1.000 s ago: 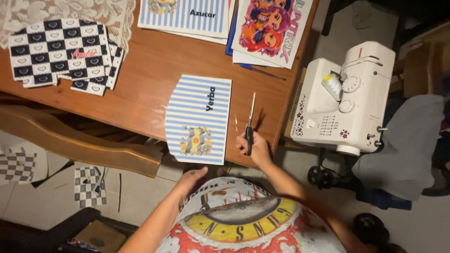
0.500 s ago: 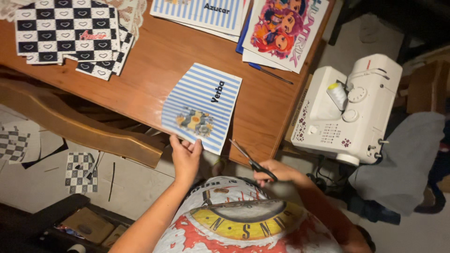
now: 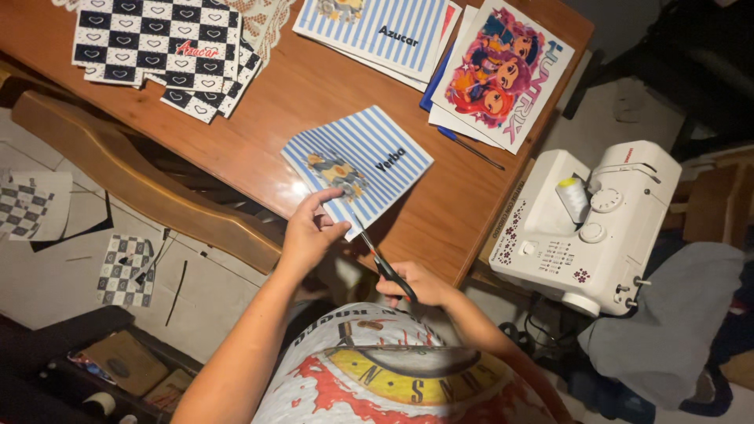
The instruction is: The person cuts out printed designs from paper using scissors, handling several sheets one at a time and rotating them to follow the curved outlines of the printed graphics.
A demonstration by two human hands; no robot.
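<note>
Blue-and-white stripes cover the printed sheet (image 3: 357, 169) that lies tilted at the near edge of the brown wooden surface (image 3: 267, 118), its long axis running from the near left to the far right, with a small picture at the near end and a dark word further up. The left hand (image 3: 308, 233) pinches the sheet's near corner, thumb and fingers closed on the paper. The right hand (image 3: 415, 284) is wrapped around the black handles of the scissors (image 3: 378, 259) — their blades point up and to the left, toward that same corner, and the tips touch or sit just under the sheet's edge; whether the blades are parted is hard to make out. At the far left of the surface lies a stack of black-and-white checked sheets (image 3: 157, 43) with small hearts and a red word. At the far edge sits another striped sheet (image 3: 381, 27), cut off by the frame, and beside it a colourful cartoon print (image 3: 503, 71) with a blue pen (image 3: 470, 147) just by its near corner. A white sewing machine (image 3: 585, 224) stands to the right, and checked paper scraps (image 3: 126, 271) lie on the floor.
</note>
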